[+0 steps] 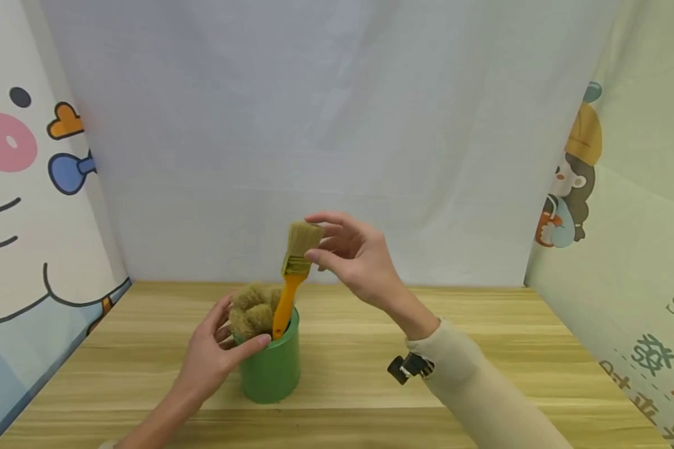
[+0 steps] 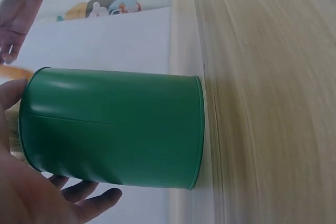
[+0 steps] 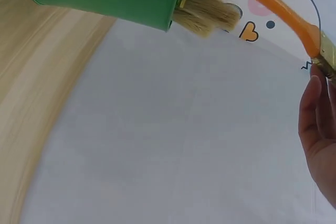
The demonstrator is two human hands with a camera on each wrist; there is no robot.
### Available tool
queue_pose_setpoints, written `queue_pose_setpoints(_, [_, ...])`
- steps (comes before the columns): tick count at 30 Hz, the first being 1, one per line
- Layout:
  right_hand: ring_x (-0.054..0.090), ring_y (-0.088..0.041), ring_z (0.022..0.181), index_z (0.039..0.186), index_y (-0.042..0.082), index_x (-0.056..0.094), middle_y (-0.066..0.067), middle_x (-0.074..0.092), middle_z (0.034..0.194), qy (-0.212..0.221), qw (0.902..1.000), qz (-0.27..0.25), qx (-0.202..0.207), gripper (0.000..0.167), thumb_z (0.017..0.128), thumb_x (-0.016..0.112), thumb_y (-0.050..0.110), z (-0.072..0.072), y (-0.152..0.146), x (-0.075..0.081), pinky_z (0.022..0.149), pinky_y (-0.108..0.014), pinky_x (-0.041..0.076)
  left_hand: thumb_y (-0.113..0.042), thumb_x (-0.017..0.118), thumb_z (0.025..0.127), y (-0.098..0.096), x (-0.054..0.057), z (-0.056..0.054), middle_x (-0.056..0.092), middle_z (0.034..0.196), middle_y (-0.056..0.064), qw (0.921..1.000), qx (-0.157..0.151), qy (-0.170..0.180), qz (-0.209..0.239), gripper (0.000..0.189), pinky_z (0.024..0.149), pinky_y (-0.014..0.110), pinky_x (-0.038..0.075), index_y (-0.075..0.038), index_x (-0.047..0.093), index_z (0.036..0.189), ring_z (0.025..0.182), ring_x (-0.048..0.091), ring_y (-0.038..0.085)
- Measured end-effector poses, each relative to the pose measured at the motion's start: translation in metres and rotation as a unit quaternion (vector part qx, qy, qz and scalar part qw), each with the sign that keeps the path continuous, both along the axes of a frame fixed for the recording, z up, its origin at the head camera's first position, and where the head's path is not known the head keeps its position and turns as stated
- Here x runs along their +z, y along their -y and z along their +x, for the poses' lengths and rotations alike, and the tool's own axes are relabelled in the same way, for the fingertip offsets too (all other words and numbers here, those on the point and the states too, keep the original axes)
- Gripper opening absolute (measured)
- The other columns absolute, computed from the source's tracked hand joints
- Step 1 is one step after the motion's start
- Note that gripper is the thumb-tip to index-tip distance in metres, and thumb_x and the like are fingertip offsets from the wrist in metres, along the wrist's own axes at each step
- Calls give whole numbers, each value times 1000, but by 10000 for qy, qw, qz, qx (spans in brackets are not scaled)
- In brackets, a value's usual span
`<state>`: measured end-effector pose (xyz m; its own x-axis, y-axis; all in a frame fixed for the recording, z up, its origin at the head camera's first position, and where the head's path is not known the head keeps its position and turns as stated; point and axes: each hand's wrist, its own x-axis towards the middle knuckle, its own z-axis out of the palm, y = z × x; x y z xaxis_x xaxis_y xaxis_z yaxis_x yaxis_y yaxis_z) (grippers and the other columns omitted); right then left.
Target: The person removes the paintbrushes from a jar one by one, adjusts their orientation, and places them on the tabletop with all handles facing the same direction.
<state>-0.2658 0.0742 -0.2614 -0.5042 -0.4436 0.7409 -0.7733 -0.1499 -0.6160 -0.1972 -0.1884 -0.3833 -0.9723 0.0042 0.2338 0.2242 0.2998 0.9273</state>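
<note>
A green cylindrical pot (image 1: 271,374) stands upright on the table, with several bristle heads (image 1: 251,310) bunched above its rim. My left hand (image 1: 210,349) holds the pot near the top, thumb at the rim and fingers round the far side. My right hand (image 1: 359,259) pinches a paintbrush (image 1: 297,265) at its metal band and bristles. This brush has an orange handle (image 3: 278,6) that points down, its end at the pot's mouth, while its pale bristles face up. In the left wrist view the smooth pot wall (image 2: 113,129) fills the middle.
The light wood-grain table (image 1: 427,393) reaches back to a pale grey cloth (image 1: 337,125). Printed cartoon sheets (image 1: 22,262) hang at the left and right sides. A black strap device (image 1: 410,368) sits on the right wrist.
</note>
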Motion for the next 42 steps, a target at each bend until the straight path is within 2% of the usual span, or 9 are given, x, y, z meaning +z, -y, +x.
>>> queue_pose_setpoints(5, [74, -33, 82, 136, -6, 63, -23, 73, 98, 440, 9990, -17, -8, 45, 92, 71, -15, -2, -13, 10, 70, -45, 61, -29, 81, 94, 6, 0, 0, 22, 168, 30, 9991, -181, 382, -4, 100, 109, 66, 42, -12, 18, 170, 147, 33, 56])
queue_pose_setpoints(11, [75, -31, 81, 136, -5, 65, -20, 75, 99, 1102, 9927, 346, -360, 45, 92, 74, -12, -6, -30, 2, 72, -49, 62, -30, 80, 95, 13, 1, -2, 22, 168, 29, 9959, -410, 794, 116, 101, 108, 62, 45, -7, 17, 169, 146, 35, 54])
queue_pose_setpoints(20, [75, -31, 76, 140, -3, 64, -23, 76, 103, 2226, 9694, 845, -595, 48, 93, 76, -7, -22, -49, -42, 74, -52, 63, -24, 81, 94, 18, 2, -3, 28, 165, 29, 9949, -573, 801, 236, 98, 104, 59, 50, -6, 21, 168, 144, 39, 55])
queue_pose_setpoints(28, [75, -32, 81, 141, -2, 63, -21, 75, 101, 2793, 9502, 1277, -535, 47, 95, 74, -2, -32, -58, -83, 77, -48, 63, -24, 81, 94, 19, 2, -3, 29, 165, 29, 9940, -640, 867, 208, 98, 103, 58, 51, -7, 21, 168, 143, 41, 55])
queue_pose_setpoints(32, [75, -31, 79, 142, -5, 61, -19, 75, 96, 3163, 9379, 1332, -515, 49, 95, 74, -3, -36, -58, -102, 81, -55, 62, -25, 82, 93, 18, 3, -3, 28, 166, 29, 9934, -647, 913, 236, 99, 103, 58, 50, -7, 20, 168, 142, 42, 54])
queue_pose_setpoints(37, [74, -28, 75, 142, -6, 60, -15, 73, 90, 3510, 9243, 1400, -530, 51, 94, 75, -5, -43, -58, -119, 86, -67, 56, -25, 82, 93, 17, 3, -4, 27, 166, 29, 9928, -665, 962, 265, 99, 103, 59, 50, -8, 20, 168, 142, 41, 54])
queue_pose_setpoints(42, [73, -26, 74, 142, -9, 59, -16, 74, 90, 3735, 9153, 1423, -494, 51, 93, 74, -7, -51, -57, -131, 85, -63, 58, -24, 82, 93, 17, 4, -4, 27, 166, 29, 9924, -673, 987, 308, 97, 103, 59, 51, -8, 22, 168, 144, 39, 55])
